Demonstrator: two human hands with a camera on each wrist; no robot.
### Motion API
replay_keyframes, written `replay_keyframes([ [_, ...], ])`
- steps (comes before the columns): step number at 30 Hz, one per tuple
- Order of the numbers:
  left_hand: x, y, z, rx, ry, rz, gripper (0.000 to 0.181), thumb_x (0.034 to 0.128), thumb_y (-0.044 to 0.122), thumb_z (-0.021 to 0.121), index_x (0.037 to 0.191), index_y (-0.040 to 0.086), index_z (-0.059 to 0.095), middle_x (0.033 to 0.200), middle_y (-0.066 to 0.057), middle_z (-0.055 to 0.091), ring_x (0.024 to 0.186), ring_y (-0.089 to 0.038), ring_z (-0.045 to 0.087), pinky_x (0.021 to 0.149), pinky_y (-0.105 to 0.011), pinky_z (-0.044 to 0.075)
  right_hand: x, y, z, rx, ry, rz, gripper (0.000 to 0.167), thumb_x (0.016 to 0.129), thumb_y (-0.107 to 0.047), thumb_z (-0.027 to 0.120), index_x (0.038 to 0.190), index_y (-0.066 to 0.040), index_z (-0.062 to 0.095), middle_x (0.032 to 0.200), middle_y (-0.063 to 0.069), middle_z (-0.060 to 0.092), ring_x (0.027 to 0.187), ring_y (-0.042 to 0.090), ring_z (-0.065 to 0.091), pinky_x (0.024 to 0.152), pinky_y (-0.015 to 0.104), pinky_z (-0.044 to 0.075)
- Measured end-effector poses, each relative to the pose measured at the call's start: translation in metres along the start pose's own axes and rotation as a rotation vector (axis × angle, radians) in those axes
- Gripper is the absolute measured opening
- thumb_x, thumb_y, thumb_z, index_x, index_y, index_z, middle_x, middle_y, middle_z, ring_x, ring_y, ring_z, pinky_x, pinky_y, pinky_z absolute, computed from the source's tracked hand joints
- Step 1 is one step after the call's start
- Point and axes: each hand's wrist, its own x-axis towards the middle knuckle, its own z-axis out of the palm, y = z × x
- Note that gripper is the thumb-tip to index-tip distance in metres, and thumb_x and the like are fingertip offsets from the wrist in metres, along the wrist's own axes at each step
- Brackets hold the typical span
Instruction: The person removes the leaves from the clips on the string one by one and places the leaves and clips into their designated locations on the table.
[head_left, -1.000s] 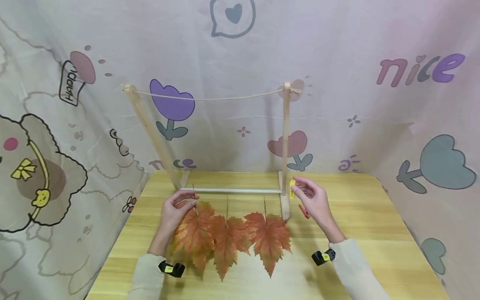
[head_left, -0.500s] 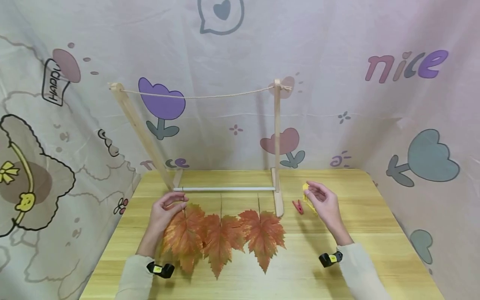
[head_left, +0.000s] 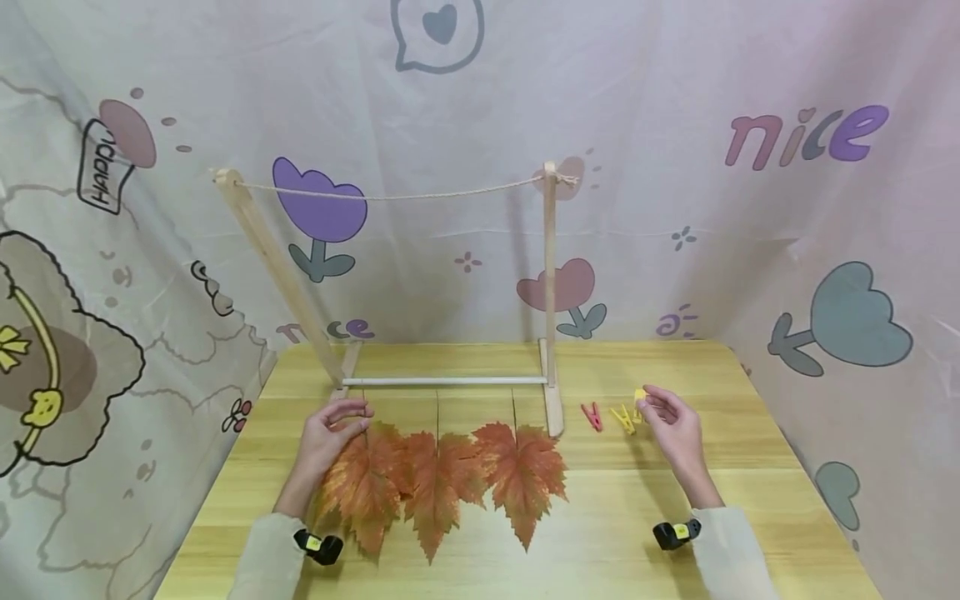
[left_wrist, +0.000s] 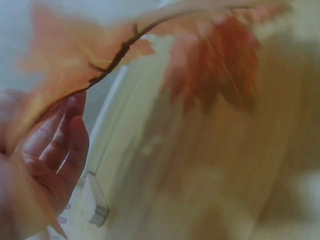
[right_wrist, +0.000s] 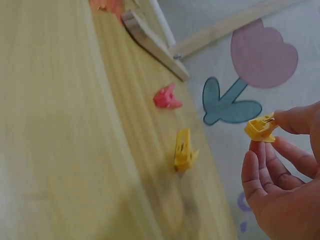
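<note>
In the head view my left hand (head_left: 330, 437) pinches the stem of the leftmost red-orange maple leaf (head_left: 367, 487) between thumb and fingers. Beside it lie a middle maple leaf (head_left: 435, 479) and a right maple leaf (head_left: 522, 471), stems pointing away from me. My right hand (head_left: 677, 433) pinches a yellow clothespin (right_wrist: 260, 128) at its fingertips, above the table. Left of that hand, another yellow clothespin (head_left: 624, 419) and a red clothespin (head_left: 592, 417) lie on the wood. Close to the left wrist camera, the held leaf (left_wrist: 75, 55) is blurred.
Behind the leaves stands a wooden frame with two posts (head_left: 551, 283), a white bottom rod (head_left: 442, 381) and a slack cord (head_left: 420, 197) strung between the post tops. The wooden table (head_left: 675, 367) meets a printed curtain (head_left: 660, 83) at the back and sides.
My right hand has moved right and nearer to me with its yellow clothespin. The red and other yellow clothespins now show fully. The left hand keeps its pinch; the head view has shifted slightly.
</note>
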Motion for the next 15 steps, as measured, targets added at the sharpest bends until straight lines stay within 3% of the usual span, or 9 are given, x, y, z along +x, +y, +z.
replay_keyframes([
  [4, 0.003, -0.006, 0.003, 0.154, 0.009, 0.047, 0.028, 0.0888, -0.002, 0.078, 0.115, -0.009, 0.069, 0.102, -0.021, 0.075, 0.094, -0.010, 0.071, 0.080, -0.015, 0.051, 0.000, 0.008, -0.005, -0.018, 0.028, 0.032, 0.039, 0.100, -0.018, 0.069, 0.131, 0.004, 0.064, 0.110, 0.007, 0.068, 0.090, -0.004, 0.063, 0.079, 0.011, 0.051],
  [9, 0.006, -0.013, 0.007, 0.286, 0.020, 0.088, 0.026, 0.0844, -0.009, 0.078, 0.109, -0.007, 0.072, 0.097, -0.019, 0.076, 0.083, -0.023, 0.072, 0.069, -0.016, 0.052, -0.001, 0.015, -0.011, -0.056, 0.042, 0.061, 0.039, 0.100, -0.019, 0.068, 0.132, 0.004, 0.064, 0.117, 0.017, 0.067, 0.091, -0.005, 0.061, 0.081, 0.009, 0.050],
  [12, 0.007, -0.018, 0.009, 0.396, 0.028, 0.090, 0.025, 0.0843, -0.007, 0.079, 0.108, -0.005, 0.074, 0.094, -0.014, 0.077, 0.082, -0.025, 0.072, 0.070, -0.024, 0.056, -0.001, 0.020, -0.013, -0.081, 0.033, 0.077, 0.040, 0.101, -0.020, 0.068, 0.133, 0.003, 0.063, 0.122, 0.022, 0.065, 0.091, -0.007, 0.059, 0.081, 0.009, 0.049],
  [15, 0.005, -0.022, 0.010, 0.540, 0.020, 0.097, 0.024, 0.0859, -0.001, 0.080, 0.110, -0.001, 0.075, 0.095, -0.009, 0.077, 0.084, -0.026, 0.073, 0.075, -0.038, 0.059, 0.000, 0.024, -0.014, -0.111, 0.022, 0.093, 0.040, 0.101, -0.018, 0.066, 0.135, 0.003, 0.062, 0.124, 0.023, 0.064, 0.091, -0.008, 0.058, 0.080, 0.008, 0.049],
])
